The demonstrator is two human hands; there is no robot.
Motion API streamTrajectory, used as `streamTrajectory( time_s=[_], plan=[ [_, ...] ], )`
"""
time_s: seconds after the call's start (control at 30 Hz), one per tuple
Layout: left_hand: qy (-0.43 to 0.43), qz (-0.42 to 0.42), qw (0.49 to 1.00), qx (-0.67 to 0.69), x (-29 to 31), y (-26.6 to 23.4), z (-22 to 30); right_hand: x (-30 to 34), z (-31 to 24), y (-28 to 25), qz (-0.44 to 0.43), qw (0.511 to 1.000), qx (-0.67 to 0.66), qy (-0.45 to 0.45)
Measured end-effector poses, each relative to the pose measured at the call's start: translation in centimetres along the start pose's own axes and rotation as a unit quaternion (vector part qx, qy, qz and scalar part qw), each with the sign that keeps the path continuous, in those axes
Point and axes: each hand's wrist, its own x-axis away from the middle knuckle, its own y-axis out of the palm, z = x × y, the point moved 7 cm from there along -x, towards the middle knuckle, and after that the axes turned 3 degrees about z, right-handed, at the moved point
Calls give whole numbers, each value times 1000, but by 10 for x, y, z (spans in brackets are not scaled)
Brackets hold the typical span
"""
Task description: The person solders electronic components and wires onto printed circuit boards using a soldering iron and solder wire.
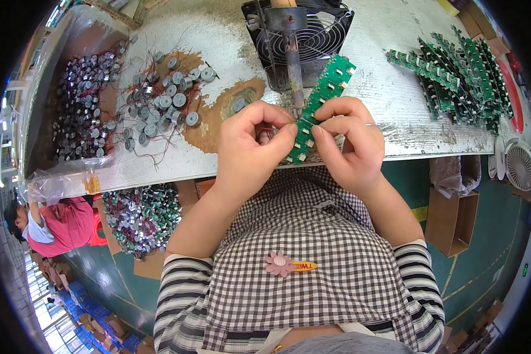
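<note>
My right hand point(354, 144) pinches a long green circuit board strip point(331, 79) over the front of the bench. The strip slants from upper right to lower left and carries a row of small metal connectors. Closed at the strip's left edge, my left hand point(251, 144) grips what looks like a small motor with thin red wires, mostly hidden by the fingers. A soldering iron point(293, 65) points down from a stand, its tip just above my fingertips and beside the strip.
Behind the iron stands a black fan point(318, 38). Loose round motors point(171, 97) with wires lie left, beside a plastic-lined box point(35, 135) of more. Green board strips point(466, 76) are piled right, near a small white fan point(518, 165). Below left, a person point(62, 224) sits near a heaped carton point(141, 218).
</note>
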Motion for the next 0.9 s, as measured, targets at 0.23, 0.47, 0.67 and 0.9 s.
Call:
streamTrajectory(
  time_s=[0.23,0.47,0.67,0.9],
  plan=[
    [-11,-5,1000,-21,7,-4,-3,9,1,6,-13,999,-30,31],
    [-1,-128,984,-121,-4,-4,6,15,18,-12,56,990,-49,124],
    [283,187,775,-532,-97,-130,68,17,22,-9,64,979,-106,164],
    [211,239,797,-514,-105,-192,102,17,28,-9,65,977,-104,176]
  ],
)
